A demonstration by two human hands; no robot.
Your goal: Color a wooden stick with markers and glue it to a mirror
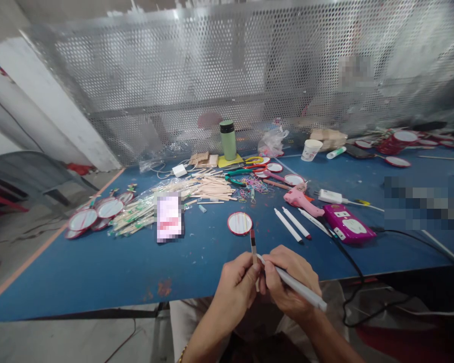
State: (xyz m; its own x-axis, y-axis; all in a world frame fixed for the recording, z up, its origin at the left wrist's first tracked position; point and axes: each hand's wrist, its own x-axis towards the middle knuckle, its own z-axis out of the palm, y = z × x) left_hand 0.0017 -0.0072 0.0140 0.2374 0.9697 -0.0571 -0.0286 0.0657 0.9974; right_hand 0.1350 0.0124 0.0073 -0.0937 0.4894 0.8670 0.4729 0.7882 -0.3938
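My left hand (237, 282) pinches a flat wooden stick (253, 247) upright, its upper end coloured dark red and black. A white marker pen (302, 291) lies in the closed fingers of my right hand (293, 275), slanting back over the hand. Its tip points at the stick close to my left fingertips; whether it touches cannot be made out. Just beyond my hands rests a round white disc (239, 223) with a red rim and pale strips across it. To the right, several white markers (288, 225) lie beside a pink glue gun (303, 200).
Wooden sticks (212, 188) and a lit phone (169, 217) lie left of centre on the blue table (128, 267). More red-rimmed discs (82, 220) pile up at far left. A purple power strip (348, 223) trails cords rightward. A green bottle (228, 140) and paper cup (311, 150) stand behind.
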